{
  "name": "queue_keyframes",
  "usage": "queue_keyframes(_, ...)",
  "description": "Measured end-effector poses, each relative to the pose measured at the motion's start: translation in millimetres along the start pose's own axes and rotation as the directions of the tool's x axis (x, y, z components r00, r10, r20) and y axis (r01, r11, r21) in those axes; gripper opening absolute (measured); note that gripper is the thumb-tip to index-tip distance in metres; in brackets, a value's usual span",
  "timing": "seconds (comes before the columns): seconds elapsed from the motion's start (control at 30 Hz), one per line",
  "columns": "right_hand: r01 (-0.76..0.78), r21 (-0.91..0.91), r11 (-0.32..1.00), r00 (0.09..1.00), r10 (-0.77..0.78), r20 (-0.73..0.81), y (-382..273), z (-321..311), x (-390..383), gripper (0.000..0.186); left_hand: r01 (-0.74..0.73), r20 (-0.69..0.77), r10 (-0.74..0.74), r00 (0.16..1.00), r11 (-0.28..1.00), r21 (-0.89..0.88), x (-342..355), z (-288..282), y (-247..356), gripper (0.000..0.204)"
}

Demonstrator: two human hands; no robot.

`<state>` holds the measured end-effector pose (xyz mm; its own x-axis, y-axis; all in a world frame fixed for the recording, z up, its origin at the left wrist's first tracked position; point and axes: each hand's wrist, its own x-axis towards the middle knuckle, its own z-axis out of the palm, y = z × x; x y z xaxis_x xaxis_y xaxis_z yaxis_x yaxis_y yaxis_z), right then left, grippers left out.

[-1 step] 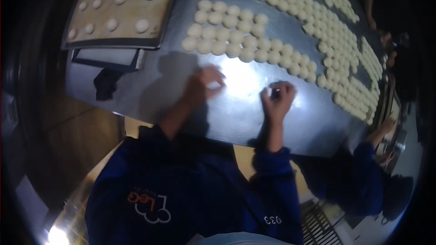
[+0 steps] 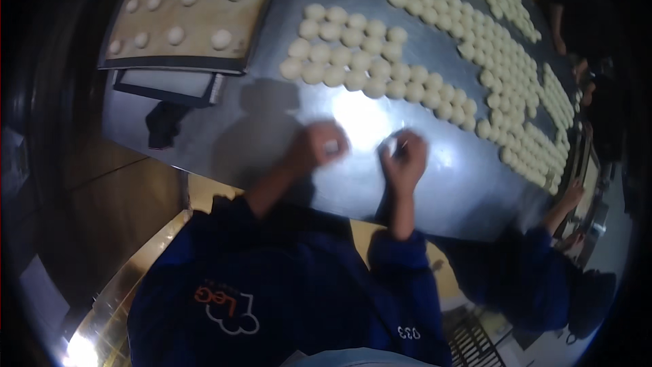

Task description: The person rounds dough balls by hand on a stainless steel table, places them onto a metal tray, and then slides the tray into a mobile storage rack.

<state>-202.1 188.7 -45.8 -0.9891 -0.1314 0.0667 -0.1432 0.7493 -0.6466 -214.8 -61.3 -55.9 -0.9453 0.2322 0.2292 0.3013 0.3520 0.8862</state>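
Observation:
My left hand [image 2: 321, 145] and my right hand [image 2: 405, 159] hover curled over the bright bare middle of the steel table [image 2: 462, 190]. Both have fingers bent toward the thumb. Pale spots show between the fingers of each; I cannot tell whether they are something held or the table behind. Just beyond them lie rows of pale round dough balls [image 2: 373, 87], with larger groups [image 2: 506, 81] farther right.
A lined baking tray [image 2: 190, 20] with spaced dough balls rests at upper left over another dark-rimmed tray [image 2: 166, 85]. A dark crumpled item [image 2: 163, 126] lies below them. A co-worker's forearm [image 2: 564, 205] reaches in at right beside a tray rack; other people's hands show at far right.
My left hand has moved down and right, its fingers curling more. My right hand has shifted slightly left and down. The view has shifted slightly.

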Motion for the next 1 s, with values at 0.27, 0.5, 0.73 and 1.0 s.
queue_keyframes(0.27, 0.03, -0.043, 0.999, 0.962, -0.04, -0.268, 42.1, -20.1, 40.9, 0.015, -0.143, 0.002, 0.152, 0.988, 0.921, 0.361, 8.3, -30.6, -22.3, 0.01)
queue_keyframes(0.5, -0.005, 0.0, 1.0, 0.989, 0.005, -0.147, 60.6, -28.0, -30.0, 0.011, -0.05, 0.087, 0.029, 0.996, 0.967, 0.25, -46.7, -69.9, -36.7, 0.015)
queue_keyframes(0.73, 0.135, 0.056, 0.989, 0.985, -0.128, -0.115, 3.0, 1.5, -33.3, 0.014, -0.231, 0.227, 0.175, 0.958, 0.942, 0.245, -34.9, -0.9, -9.4, 0.015)
queue_keyframes(1.0, 0.122, 0.02, 0.992, 0.939, -0.109, -0.326, 20.8, 4.5, 10.9, 0.012, -0.155, -0.182, 0.198, 0.963, 0.961, 0.228, 1.2, 19.3, -16.9, 0.023)
